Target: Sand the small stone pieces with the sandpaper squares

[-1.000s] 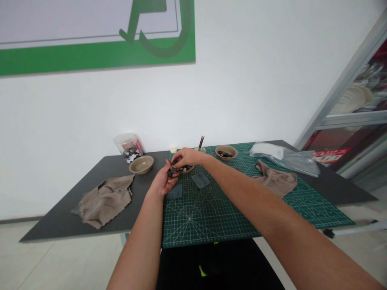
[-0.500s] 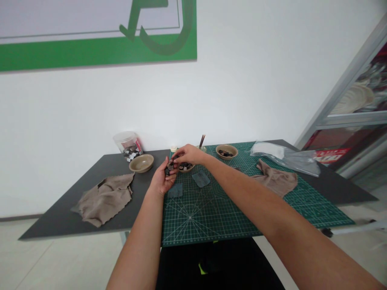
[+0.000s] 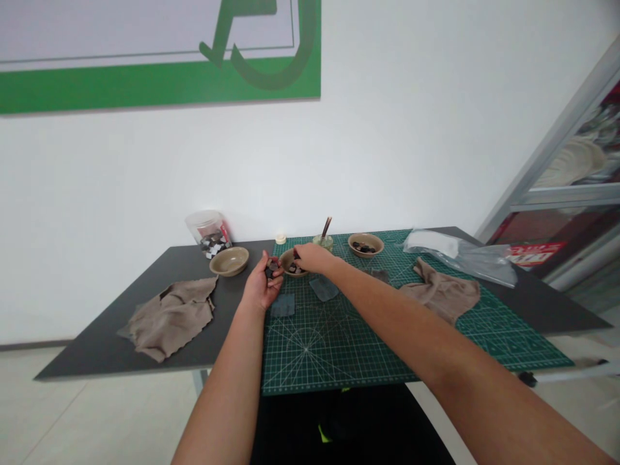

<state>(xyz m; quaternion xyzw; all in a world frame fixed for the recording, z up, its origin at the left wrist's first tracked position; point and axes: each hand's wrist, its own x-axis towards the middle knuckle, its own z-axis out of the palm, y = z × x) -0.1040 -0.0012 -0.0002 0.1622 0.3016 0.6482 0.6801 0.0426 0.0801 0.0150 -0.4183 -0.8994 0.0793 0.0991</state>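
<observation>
My left hand (image 3: pixel 264 281) is turned palm up, with its fingers curled around several small dark pieces (image 3: pixel 272 266). Right beside it, my right hand (image 3: pixel 312 258) reaches over a tan bowl (image 3: pixel 285 272) that holds dark and pale pieces. Its fingertips point down inside the rim, pinched at what looks like a small dark piece (image 3: pixel 296 255); the hand partly hides the bowl. In front of the bowl, two bluish-grey thin squares, a left one (image 3: pixel 283 305) and a right one (image 3: pixel 323 289), lie on the green cutting mat (image 3: pixel 334 355).
An empty tan bowl (image 3: pixel 229 261) stands by a clear jar (image 3: pixel 209 234) of pieces. Another bowl (image 3: pixel 365 245) holds dark pieces. A glass jar (image 3: pixel 323 241) has sticks in it. Brown cloths, left (image 3: pixel 174 316) and right (image 3: pixel 448 290), and a plastic bag (image 3: pixel 460 255) lie around.
My right hand has moved away from my left palm, rightward to the middle bowl, with its fingertips now inside. My left hand stays in place around its pieces. The view has shifted slightly.
</observation>
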